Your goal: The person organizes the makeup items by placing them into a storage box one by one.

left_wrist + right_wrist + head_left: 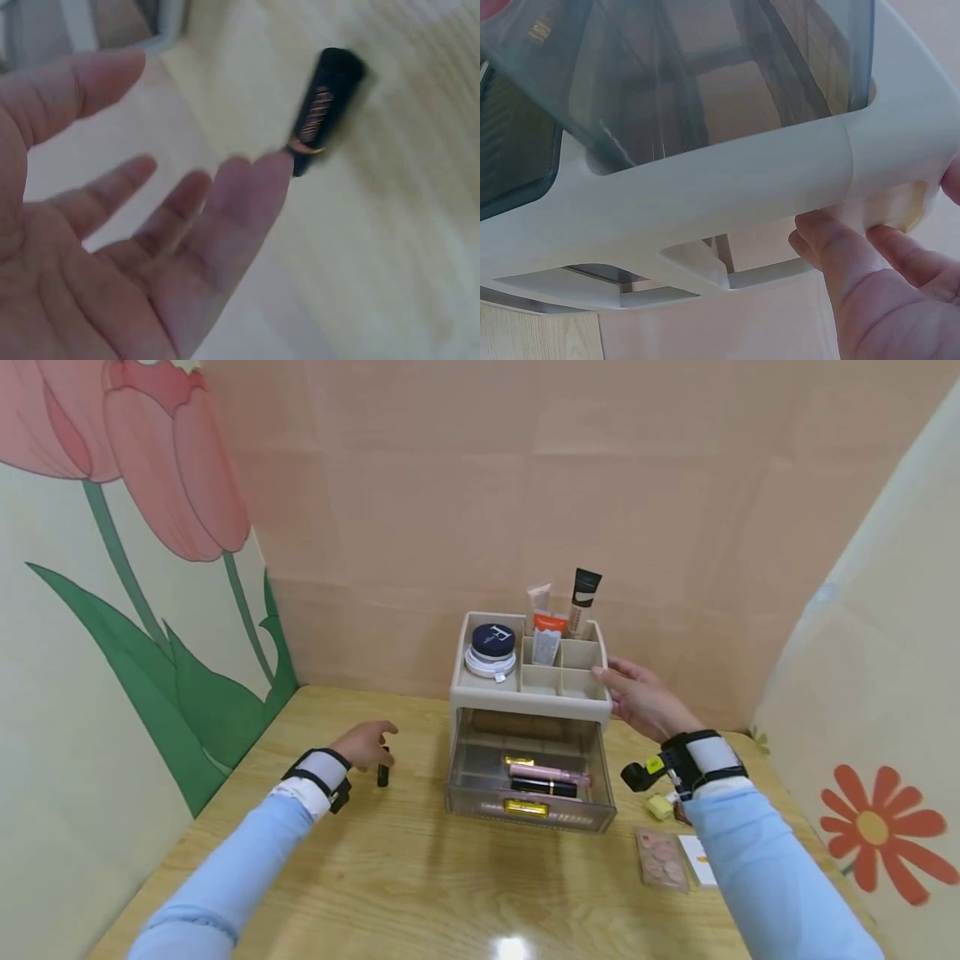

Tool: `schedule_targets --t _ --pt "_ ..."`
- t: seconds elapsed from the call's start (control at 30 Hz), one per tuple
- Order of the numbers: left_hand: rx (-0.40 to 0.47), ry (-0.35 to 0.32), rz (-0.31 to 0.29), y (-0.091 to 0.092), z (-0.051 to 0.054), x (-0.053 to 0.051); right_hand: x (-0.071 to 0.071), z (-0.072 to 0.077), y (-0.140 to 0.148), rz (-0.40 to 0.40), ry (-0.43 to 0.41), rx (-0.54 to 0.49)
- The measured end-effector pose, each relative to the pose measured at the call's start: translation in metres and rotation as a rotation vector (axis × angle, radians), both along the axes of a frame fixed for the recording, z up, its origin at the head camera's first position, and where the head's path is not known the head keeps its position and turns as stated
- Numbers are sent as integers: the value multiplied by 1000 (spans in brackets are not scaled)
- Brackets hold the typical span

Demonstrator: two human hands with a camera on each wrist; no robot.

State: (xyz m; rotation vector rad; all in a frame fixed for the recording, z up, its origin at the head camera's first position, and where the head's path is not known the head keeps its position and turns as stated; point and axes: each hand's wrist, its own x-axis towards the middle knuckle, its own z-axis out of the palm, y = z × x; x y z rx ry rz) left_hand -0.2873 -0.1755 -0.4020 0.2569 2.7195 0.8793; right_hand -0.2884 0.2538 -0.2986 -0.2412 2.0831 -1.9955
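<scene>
A white organizer (531, 700) stands on the table with its clear drawer (525, 810) pulled out; a pink tube (547, 772) and a black tube (542, 787) lie inside. My right hand (645, 697) holds the organizer's right side near the top; in the right wrist view the fingers (847, 251) curl against its white frame (765, 176). My left hand (365, 746) is beside a small black lipstick-like tube (383, 770) on the table, fingers extended and spread. In the left wrist view that tube (322, 109) lies just past the fingertips; whether they touch it, I cannot tell.
On the organizer's top sit a dark round compact (493, 641) and several upright tubes, one with a black cap (587, 585). At the right lie a palette (662, 858), a white card (699, 860) and a yellow item (659, 807), close to my right forearm.
</scene>
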Motion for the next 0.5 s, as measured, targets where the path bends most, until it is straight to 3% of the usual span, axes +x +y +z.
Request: schedule_targets --t 0.13,0.33,0.5 --pt "7 13 75 -3 -22 -11 1 0 -1 3 13 2" --pt "56 -60 180 -6 -51 -25 3 0 -2 -11 10 -6" --pt "41 -77 240 -3 -61 -34 3 0 -1 -12 10 -6"
